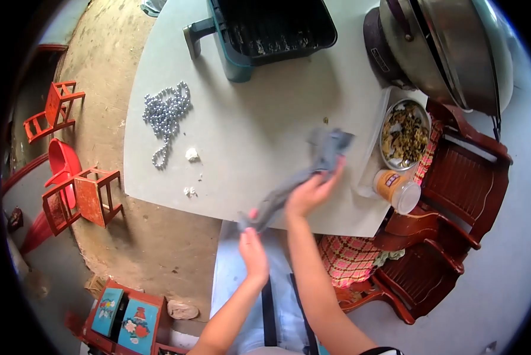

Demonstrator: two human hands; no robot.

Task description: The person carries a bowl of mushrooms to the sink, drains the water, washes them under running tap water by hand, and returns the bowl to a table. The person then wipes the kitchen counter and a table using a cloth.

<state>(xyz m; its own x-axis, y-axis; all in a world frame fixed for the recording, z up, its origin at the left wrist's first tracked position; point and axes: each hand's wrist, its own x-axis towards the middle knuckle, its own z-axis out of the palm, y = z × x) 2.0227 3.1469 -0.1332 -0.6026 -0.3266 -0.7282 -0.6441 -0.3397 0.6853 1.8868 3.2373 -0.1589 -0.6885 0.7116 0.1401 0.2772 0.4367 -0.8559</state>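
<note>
A grey cloth (275, 200) stretches slantwise between my two hands, above the front part of the table and partly blurred by motion. Its lower end is gripped by my left hand (253, 251), close to the table edge. My right hand (310, 194) is closed around the cloth farther up, and the bunched end sticks out past the fingers. Beyond the hands stands a dark teal air fryer basket (237, 66) with a handle on its left side; marks show on its black inside.
On the pale table (230, 154) lie a silver bead string (166, 109) and white crumpled bits (192, 155). At right are a metal dish of food (405, 135), a labelled jar (397, 191) and a large metal pot (425, 47). Wooden chairs (419, 278) flank the right edge; red stools (94, 198) stand left.
</note>
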